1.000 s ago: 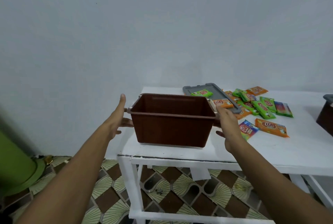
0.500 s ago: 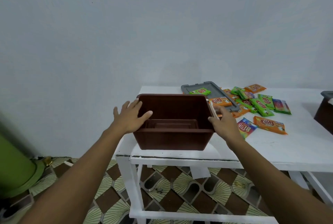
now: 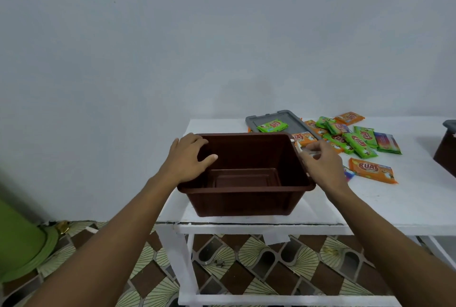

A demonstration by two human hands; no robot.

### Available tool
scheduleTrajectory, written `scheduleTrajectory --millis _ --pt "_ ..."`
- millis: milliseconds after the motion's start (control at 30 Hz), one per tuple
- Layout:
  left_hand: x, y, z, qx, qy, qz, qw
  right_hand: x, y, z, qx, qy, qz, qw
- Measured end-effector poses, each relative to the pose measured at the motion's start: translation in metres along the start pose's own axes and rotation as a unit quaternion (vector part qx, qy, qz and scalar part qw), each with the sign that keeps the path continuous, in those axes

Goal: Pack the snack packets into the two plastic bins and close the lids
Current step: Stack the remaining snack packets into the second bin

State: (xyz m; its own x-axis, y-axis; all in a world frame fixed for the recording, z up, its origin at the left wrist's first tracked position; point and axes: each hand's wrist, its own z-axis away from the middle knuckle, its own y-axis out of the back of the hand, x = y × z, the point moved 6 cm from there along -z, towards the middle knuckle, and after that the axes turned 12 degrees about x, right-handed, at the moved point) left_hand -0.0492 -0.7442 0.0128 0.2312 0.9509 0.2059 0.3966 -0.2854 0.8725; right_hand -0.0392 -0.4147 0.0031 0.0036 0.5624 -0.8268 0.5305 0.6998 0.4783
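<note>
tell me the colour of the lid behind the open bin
Grey lid, seen in the head view, behind the brown bin.

White painted desk [image 3: 394, 208] standing against a plain pale grey wall [image 3: 222, 35], with a dark crack running along its front edge. The floor [image 3: 246, 269] is tiled in brown diamonds and cream fan shapes. A big lime-green plastic thing [image 3: 19, 240] sits at far left, cut off by the frame, with a small gold-coloured object [image 3: 63, 225] just beside its base. A white scrap [image 3: 276, 238] hangs under the desk's front edge.
</note>
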Motion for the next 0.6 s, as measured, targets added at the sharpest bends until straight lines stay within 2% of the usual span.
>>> scheduleTrajectory --millis 133,233,367,500,600 --pt "0.030 -0.006 -0.038 0.015 -0.041 0.035 0.998 0.006 0.000 -0.032 -0.016 0.020 -0.044 0.999" --pt "0.054 -0.022 -0.069 -0.001 -0.069 0.065 0.996 0.022 -0.006 -0.063 -0.035 0.040 -0.015 0.998" --pt "0.079 -0.057 -0.117 -0.063 -0.103 0.072 0.990 0.045 -0.025 -0.109 -0.087 0.073 0.057 0.992" --pt "0.100 -0.099 -0.168 -0.118 -0.122 0.034 0.985 0.059 -0.046 -0.145 -0.142 0.184 0.181 0.956" --pt "0.117 -0.132 -0.201 -0.171 -0.129 -0.001 0.977 0.062 -0.061 -0.161 -0.176 0.251 0.232 0.923"
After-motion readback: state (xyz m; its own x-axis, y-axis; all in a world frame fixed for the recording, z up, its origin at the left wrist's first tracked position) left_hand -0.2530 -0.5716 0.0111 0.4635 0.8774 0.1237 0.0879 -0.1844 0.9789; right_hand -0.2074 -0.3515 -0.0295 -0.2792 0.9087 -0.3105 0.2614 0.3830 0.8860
